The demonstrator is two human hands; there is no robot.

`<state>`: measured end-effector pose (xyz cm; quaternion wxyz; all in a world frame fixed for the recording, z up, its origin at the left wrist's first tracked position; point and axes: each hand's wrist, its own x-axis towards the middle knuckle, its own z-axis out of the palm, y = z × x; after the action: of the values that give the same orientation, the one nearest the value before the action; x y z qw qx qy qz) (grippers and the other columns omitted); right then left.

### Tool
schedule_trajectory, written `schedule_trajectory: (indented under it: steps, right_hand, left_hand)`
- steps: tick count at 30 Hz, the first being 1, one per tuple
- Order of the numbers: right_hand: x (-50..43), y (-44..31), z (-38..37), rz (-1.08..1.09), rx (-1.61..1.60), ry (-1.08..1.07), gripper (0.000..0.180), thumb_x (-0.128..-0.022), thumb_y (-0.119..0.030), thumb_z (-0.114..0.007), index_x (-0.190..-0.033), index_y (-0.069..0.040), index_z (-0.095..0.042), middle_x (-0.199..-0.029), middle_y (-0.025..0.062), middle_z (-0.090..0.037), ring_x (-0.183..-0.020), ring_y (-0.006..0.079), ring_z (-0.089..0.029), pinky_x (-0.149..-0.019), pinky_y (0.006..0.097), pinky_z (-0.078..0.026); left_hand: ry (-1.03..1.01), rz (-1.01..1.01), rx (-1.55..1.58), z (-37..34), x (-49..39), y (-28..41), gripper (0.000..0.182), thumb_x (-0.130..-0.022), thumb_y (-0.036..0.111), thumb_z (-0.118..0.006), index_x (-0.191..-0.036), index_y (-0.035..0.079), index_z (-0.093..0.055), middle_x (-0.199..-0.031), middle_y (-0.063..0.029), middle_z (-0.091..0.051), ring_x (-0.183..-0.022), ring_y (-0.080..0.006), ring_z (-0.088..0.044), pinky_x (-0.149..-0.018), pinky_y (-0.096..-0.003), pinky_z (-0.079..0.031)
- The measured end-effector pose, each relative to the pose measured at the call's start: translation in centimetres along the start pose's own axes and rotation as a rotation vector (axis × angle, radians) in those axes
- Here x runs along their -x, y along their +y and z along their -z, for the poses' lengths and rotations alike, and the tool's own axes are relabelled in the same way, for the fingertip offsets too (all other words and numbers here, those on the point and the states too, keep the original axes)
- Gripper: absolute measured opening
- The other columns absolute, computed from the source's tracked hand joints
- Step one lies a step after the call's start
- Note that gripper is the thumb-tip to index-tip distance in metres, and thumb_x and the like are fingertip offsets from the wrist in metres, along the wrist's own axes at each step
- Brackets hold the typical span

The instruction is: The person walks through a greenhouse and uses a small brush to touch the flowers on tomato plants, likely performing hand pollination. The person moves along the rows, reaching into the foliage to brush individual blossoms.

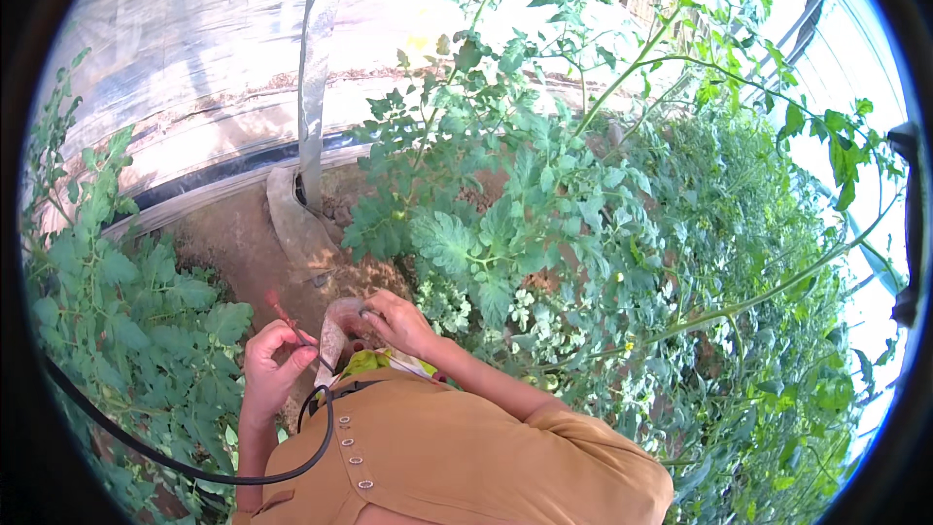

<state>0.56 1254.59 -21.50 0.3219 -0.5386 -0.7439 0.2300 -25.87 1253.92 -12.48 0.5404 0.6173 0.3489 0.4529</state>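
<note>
My left hand (pixel 275 361) is raised in front of my waist, with thumb and fingers pinched on a thin dark cord (pixel 302 337). A reddish, frayed-looking end (pixel 274 300) sticks up past the fingers. My right hand (pixel 401 322) is to the right, palm down, its fingertips at the bend of a curved, pale pinkish tube-like thing (pixel 335 335). Whether those fingers grip it or only touch it cannot be told. Below the hands, a patch of yellow-green cloth (pixel 358 362) shows beside my brown buttoned shirt (pixel 452 445).
A black cable (pixel 219 479) loops across my front from the left. Tomato plants (pixel 452 237) crowd the right; more foliage (pixel 124 313) stands left. Ahead, a grey post (pixel 311 87) rises before plastic sheeting (pixel 197 36), near a flattened pale hose (pixel 295 226) on bare soil (pixel 226 248).
</note>
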Motion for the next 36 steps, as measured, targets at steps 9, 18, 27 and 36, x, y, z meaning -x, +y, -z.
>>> schedule_trajectory:
  steps: [9, 18, 27, 36]
  right_hand:
    - [2.4, 1.2, 2.0, -0.151, 0.130, 0.106, 0.023, -0.098, -0.025, -0.053, -0.099, -0.002, -0.055, -0.094, 0.0178, -0.056, -0.088, 0.0391, -0.058, -0.075, 0.0461, -0.047]
    - [3.8, -1.5, 2.6, -0.122, 0.099, 0.137, 0.029, -0.098, -0.028, -0.052, -0.089, -0.003, -0.062, -0.086, 0.0162, -0.057, -0.081, 0.0358, -0.059, -0.073, 0.0446, -0.048]
    - [3.4, -13.8, 19.1, 0.020, -0.257, 0.805, 0.013, -0.098, -0.014, -0.060, -0.105, -0.003, -0.062, -0.077, 0.0036, -0.065, -0.060, 0.0058, -0.058, -0.053, 0.0194, -0.046]
    - [-2.7, -12.4, 42.9, 0.079, 0.039, 1.326, 0.040, -0.088, -0.028, -0.074, -0.111, 0.003, -0.061, -0.079, 0.0036, -0.063, -0.059, 0.0091, -0.060, -0.043, 0.0203, -0.039]
  left_hand:
    - [-0.130, -0.097, 0.065, -1.4, -4.4, -1.8, 0.022, -0.082, 0.008, -0.077, -0.080, 0.000, -0.057, -0.085, -0.0040, -0.064, -0.073, -0.0077, -0.058, -0.065, -0.0222, -0.047]
    - [-0.204, -0.081, 0.134, -1.5, -4.3, -2.3, 0.020, -0.084, 0.010, -0.077, -0.084, -0.001, -0.060, -0.087, -0.0032, -0.063, -0.077, -0.0072, -0.058, -0.068, -0.0214, -0.046]
    - [-0.245, -0.011, 0.099, -0.8, -3.8, -3.1, 0.021, -0.086, 0.014, -0.076, -0.087, -0.001, -0.061, -0.086, -0.0017, -0.060, -0.074, -0.0065, -0.054, -0.066, -0.0205, -0.044]
    - [-0.250, -0.082, 0.105, -2.3, -4.3, -2.4, 0.024, -0.086, 0.016, -0.076, -0.082, -0.001, -0.059, -0.085, -0.0012, -0.061, -0.073, -0.0062, -0.053, -0.065, -0.0210, -0.043]
